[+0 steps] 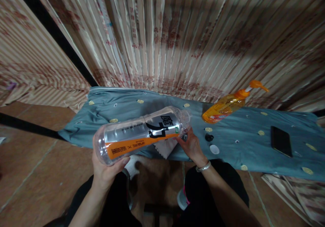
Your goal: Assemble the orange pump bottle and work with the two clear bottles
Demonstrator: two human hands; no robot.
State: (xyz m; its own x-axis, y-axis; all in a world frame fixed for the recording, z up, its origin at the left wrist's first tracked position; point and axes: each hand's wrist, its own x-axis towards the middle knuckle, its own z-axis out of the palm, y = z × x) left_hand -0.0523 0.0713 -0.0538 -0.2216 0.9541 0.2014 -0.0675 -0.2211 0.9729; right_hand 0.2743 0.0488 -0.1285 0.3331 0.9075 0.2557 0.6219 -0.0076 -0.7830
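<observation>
Pleated floral curtain [162, 34] backed teal fabric [246, 152]. Left hand [108, 169], fingers curled, gripped the base of the clear plastic bottle [143, 132] above the fabric; right hand [191, 145] fingers gripped near its neck. Rightward rested black cap [209, 138], white disc [214, 149], amber pump dispenser [220, 109], flat smartphone [281, 141].

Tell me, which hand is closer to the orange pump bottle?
The right hand: it's at the clear bottle's neck end, a bit left of the orange pump bottle. The left hand is farther left, at the clear bottle's base.
</observation>
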